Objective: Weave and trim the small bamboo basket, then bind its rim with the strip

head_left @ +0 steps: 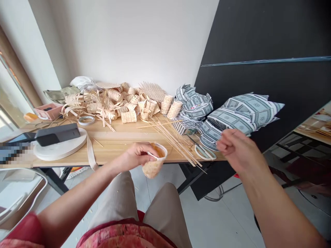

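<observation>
My left hand (141,154) grips a small woven bamboo basket (152,168) by its rim, over the table's front edge. A white band runs around the mouth, and the inside looks orange-brown. Off to the right, my right hand (234,146) is raised with its fingers pinched together; anything between them is too small to make out. Just left of that hand, scissors with pale handles (204,152) lie on the table. Thin bamboo strips (176,141) are spread between the two hands.
Woven pieces (113,96) are heaped along the wall. Folded paper shapes with a banknote print (238,113) stand at the right. On the left are a roll of white tape (57,151) with a dark phone-like device (58,133) on it, a smaller tape roll (86,120) and a pink box (49,111).
</observation>
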`<action>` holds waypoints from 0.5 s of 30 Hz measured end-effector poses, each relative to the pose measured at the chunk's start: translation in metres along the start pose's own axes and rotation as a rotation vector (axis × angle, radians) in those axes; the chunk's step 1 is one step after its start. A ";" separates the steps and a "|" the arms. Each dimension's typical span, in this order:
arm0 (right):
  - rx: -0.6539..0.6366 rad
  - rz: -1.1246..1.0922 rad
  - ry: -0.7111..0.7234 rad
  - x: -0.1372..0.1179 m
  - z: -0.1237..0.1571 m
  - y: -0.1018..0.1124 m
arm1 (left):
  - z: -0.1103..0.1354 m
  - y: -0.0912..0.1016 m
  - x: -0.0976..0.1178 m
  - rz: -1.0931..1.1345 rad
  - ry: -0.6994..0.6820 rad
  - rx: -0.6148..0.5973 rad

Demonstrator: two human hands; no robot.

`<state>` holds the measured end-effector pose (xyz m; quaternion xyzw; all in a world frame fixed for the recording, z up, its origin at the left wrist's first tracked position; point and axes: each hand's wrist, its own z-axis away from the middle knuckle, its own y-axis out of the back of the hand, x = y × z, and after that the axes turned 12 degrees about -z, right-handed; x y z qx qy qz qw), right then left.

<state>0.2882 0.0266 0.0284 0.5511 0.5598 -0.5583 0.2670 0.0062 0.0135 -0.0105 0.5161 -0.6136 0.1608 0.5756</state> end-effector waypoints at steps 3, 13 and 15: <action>-0.447 0.372 -0.079 0.016 0.035 -0.032 | -0.001 -0.015 0.003 -0.088 0.013 -0.005; -0.787 0.749 0.221 0.043 0.073 -0.061 | 0.029 -0.024 0.006 -0.447 -0.158 0.188; -0.773 0.704 0.299 0.053 0.064 -0.050 | 0.054 -0.027 0.009 -0.512 -0.196 0.234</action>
